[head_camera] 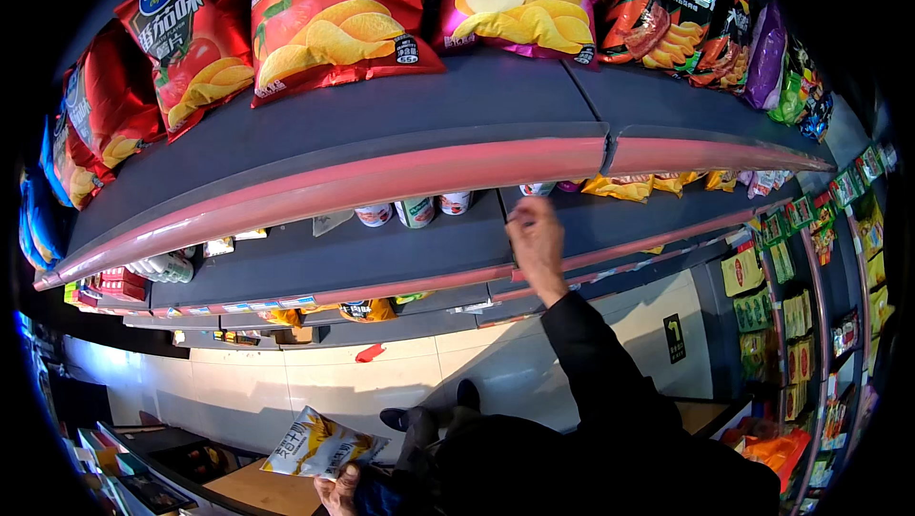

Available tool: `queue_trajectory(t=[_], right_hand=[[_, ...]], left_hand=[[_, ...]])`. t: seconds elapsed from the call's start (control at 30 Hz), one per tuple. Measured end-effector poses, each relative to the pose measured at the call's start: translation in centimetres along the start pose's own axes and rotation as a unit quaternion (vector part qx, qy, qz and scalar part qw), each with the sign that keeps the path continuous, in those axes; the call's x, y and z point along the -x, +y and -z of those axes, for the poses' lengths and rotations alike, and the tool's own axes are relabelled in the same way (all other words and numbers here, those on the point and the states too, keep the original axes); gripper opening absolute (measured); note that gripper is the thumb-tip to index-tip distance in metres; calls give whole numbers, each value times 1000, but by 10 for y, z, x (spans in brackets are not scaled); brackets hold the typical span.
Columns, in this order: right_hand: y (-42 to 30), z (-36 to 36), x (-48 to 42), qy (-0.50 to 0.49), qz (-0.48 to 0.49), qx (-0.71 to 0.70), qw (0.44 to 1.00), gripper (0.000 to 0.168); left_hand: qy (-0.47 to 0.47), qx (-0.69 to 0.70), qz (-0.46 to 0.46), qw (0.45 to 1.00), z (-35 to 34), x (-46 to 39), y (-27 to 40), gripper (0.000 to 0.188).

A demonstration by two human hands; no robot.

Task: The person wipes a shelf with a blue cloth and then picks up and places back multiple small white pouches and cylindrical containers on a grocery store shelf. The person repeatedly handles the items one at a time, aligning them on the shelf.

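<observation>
My left hand (339, 490) grips the lower edge of a silver and yellow printed pouch (325, 446), low in the view and away from the shelves. My right hand (535, 236) is raised at the second shelf (457, 244), its fingers curled near a small canister (536, 189); whether it touches or holds anything cannot be told. More canisters (415, 212) stand left of that hand, partly under the upper shelf. On the upper shelf stand red tomato-flavour chip bags (336, 23), a pink chip bag (518, 1) and a black Lay's bag (658, 8).
The upper shelf's pink front rail (400, 169) overhangs the second shelf. Yellow packets (618, 187) lie to its right. A side rack (786, 287) holds green and yellow packets. Behind my left hand is an open cardboard box (264, 484). A red scrap (369, 353) lies on the tiled floor.
</observation>
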State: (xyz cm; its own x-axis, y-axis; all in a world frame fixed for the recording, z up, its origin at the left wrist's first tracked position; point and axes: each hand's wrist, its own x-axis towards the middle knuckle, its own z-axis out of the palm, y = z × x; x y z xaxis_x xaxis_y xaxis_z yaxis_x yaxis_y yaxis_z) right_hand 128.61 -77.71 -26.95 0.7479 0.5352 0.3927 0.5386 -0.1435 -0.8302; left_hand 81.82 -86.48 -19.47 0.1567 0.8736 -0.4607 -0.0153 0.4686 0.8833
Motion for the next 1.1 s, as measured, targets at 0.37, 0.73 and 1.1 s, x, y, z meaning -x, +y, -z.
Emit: queue_trajectory(t=[0.37,0.73,1.1], right_hand=[[17,19,-65,54,-94,131,985,71],[-13,-16,-34,-46,-10,95,994,67],[22,-15,-35,-15,8,36,999,60]], left_hand=[[-35,-9,-23,999,-11,-9,-2,29],[-25,-18,-15,999,-8,-9,-5,32],[-4,0,-30,1000,-22,2,5,38]])
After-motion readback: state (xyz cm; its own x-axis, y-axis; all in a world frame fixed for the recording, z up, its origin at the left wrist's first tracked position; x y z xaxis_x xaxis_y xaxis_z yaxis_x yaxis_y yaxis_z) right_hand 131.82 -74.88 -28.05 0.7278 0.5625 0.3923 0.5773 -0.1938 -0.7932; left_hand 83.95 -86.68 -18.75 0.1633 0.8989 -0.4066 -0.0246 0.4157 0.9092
